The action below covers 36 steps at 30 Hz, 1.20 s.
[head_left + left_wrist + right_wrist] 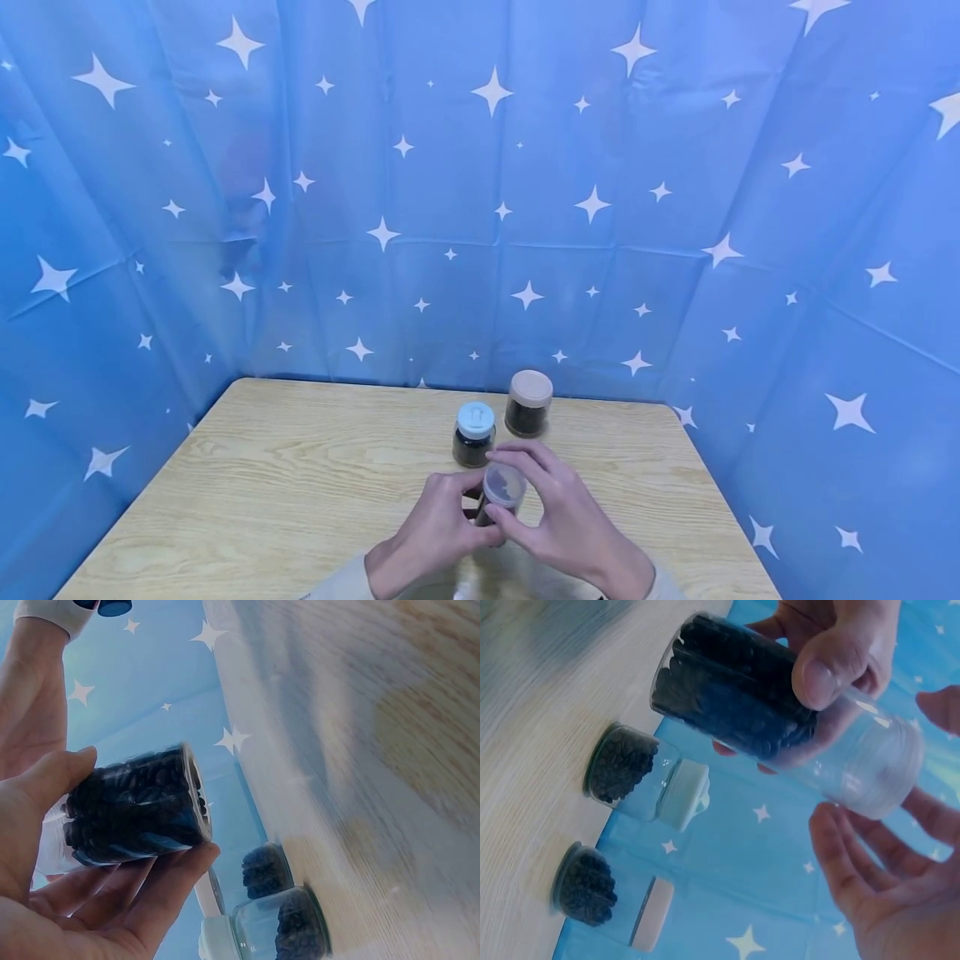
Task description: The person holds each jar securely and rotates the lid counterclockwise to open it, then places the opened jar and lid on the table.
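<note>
My left hand (442, 512) grips a clear cylindrical jar (731, 686) with a translucent lid (505, 485). Black beans (135, 802) fill a large part of it, and the thumb and fingers wrap its side. In the right wrist view the jar looks tilted because the camera is turned. My right hand (562, 508) is spread loosely about the lid. Some right fingertips (826, 821) are right at its edge, while another digit stands off with a gap showing. Just beyond my hands is a glass jar with a light-blue lid (476, 420), with black beans inside.
Farther back, near the table's rear edge, stands a jar with a pale beige lid (532, 387), also holding dark beans. Both standing jars are upright on the wood-grain table (300, 467). A blue curtain (442, 183) with white stars surrounds the table at the back and sides.
</note>
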Motion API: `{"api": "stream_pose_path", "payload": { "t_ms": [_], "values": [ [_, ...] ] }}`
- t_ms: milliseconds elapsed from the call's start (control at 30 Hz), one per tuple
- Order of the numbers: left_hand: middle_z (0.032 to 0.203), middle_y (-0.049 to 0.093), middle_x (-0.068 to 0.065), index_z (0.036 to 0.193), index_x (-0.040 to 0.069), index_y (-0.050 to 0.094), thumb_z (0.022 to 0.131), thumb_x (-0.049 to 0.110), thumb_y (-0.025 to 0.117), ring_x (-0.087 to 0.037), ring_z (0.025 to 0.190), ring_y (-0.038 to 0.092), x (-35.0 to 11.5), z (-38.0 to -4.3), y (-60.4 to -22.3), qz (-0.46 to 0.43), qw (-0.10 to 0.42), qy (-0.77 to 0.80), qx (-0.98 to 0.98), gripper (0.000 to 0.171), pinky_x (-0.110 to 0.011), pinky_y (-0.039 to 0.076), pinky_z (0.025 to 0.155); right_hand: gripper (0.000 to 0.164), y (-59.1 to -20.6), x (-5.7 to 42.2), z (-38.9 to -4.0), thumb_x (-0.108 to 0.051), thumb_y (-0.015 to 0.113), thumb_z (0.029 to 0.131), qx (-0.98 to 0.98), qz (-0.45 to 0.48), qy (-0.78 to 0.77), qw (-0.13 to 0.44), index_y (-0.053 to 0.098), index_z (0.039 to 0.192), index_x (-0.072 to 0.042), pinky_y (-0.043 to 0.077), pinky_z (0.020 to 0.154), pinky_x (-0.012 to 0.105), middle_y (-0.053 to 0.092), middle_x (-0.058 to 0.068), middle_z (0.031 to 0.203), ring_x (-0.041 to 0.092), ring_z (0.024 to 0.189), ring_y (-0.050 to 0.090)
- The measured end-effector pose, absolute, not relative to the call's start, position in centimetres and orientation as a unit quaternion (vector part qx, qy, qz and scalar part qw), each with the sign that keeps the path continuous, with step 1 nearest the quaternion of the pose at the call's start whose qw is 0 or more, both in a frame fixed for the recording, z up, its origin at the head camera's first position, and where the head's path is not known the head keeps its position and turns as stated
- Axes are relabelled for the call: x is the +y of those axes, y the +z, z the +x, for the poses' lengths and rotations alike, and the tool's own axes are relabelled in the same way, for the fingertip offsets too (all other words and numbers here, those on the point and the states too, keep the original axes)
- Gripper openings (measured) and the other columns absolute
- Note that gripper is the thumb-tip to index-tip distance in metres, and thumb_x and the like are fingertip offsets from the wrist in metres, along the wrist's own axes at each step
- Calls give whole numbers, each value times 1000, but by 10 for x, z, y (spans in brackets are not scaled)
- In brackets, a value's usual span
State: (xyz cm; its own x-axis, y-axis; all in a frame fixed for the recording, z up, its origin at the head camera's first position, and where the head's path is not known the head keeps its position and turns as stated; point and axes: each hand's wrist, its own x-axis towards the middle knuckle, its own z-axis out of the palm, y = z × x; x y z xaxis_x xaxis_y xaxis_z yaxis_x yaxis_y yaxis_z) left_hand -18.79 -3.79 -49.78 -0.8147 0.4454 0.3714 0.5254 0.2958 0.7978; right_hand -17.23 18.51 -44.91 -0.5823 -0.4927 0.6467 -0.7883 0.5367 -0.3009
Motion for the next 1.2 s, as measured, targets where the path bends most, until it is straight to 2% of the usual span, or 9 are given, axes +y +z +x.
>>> {"api": "stream_pose_path", "payload": {
  "t_ms": [200,400,833,1200],
  "values": [
    [118,88,4,131,25,82,87,5,95,-1,106,81,-38,-188,-498,-299,36,-522,-798,50,-22,70,86,59,-452,178,-167,-26,99,95,-856,342,287,262,72,147,-25,70,99,36,71,-2,146,16,123,77],
    [117,88,5,129,24,83,87,4,95,-2,106,81,-39,-189,-499,-293,40,-521,-801,48,-23,70,86,57,-454,171,-166,-18,101,90,-853,331,287,282,75,140,-23,70,93,33,72,-3,138,18,113,79],
    [112,88,6,125,24,83,88,10,95,0,103,80,-40,-191,-500,-288,59,-498,-816,41,-14,65,82,48,-457,168,-169,-12,101,87,-839,348,268,321,79,130,-15,66,94,24,75,-3,128,15,112,76],
    [114,87,6,127,23,83,88,10,96,0,103,80,-38,-191,-499,-293,50,-500,-813,43,-13,65,84,48,-456,173,-169,-10,100,88,-845,346,283,294,80,131,-18,70,93,33,76,-3,129,15,114,78]
  ]
}}
